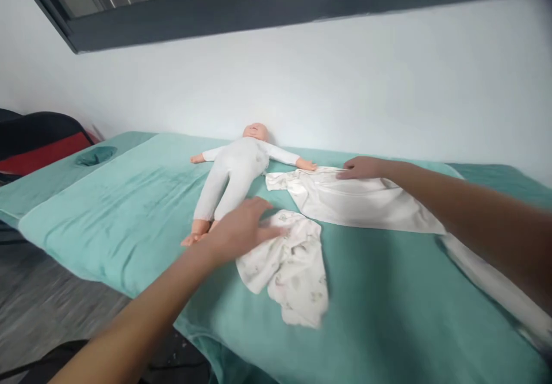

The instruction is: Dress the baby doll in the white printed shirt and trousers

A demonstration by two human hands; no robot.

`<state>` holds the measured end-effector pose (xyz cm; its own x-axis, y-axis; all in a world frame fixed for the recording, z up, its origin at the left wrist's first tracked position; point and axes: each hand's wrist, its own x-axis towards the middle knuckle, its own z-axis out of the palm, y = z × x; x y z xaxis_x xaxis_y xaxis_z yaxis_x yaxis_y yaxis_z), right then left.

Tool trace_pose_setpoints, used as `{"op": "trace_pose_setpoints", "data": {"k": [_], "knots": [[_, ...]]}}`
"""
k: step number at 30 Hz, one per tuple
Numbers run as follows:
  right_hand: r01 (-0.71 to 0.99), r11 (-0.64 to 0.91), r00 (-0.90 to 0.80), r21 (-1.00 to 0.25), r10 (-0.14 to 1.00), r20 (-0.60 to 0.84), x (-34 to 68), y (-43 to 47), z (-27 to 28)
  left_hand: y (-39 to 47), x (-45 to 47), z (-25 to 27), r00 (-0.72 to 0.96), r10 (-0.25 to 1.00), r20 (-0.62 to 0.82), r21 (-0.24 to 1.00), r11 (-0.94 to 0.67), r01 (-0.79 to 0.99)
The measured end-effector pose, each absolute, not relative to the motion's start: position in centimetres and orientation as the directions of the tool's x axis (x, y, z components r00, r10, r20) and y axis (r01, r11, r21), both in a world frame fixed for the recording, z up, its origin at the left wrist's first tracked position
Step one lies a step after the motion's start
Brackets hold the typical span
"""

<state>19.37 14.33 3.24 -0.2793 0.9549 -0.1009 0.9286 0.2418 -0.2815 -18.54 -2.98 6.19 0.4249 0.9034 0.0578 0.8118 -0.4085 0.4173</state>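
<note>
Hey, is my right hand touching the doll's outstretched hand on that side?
Apart. The head view shows white cloth and a clear gap between your right hand and the doll's hand.

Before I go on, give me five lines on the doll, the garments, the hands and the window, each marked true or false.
1. The baby doll lies face up on the teal cover. True.
2. The doll's head is nearer the camera than its feet. False: the feet are nearer; the head lies toward the wall.
3. The left hand is at the printed garment, thumb and fingers apart. True.
4. The right hand is on the doll's belly. False: it is at the upper edge of the white garment.
5. A dark window frame shows above the doll. True.
</note>
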Motion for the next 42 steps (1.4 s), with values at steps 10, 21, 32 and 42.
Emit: {"op": "trace_pose_setpoints", "data": {"k": [10,21,32,42], "knots": [[0.833,0.550,-0.547,-0.053,0.835,0.066,17.2,-0.8,11.2,-4.2,-7.9,7.4,0.717,0.597,0.360,0.048,-0.779,0.625],[0.938,0.118,-0.169,-0.325,0.976,-0.136,26.3,-13.4,15.4,-6.3,3.5,11.7,0.580,0.447,0.681,-0.088,-0.737,0.670],[-0.168,-0.124,-0.268,-0.978,0.960,-0.076,20.7,-17.4,9.2,-15.4,7.0,13.1,0.082,0.688,0.721,0.643,-0.708,0.290],[-0.297,-0.144,-0.546,-0.944,0.836,0.045,8.8,-18.1,8.3,-19.5,-7.7,6.7,0.397,0.637,0.661,0.271,-0.696,0.665]]}}
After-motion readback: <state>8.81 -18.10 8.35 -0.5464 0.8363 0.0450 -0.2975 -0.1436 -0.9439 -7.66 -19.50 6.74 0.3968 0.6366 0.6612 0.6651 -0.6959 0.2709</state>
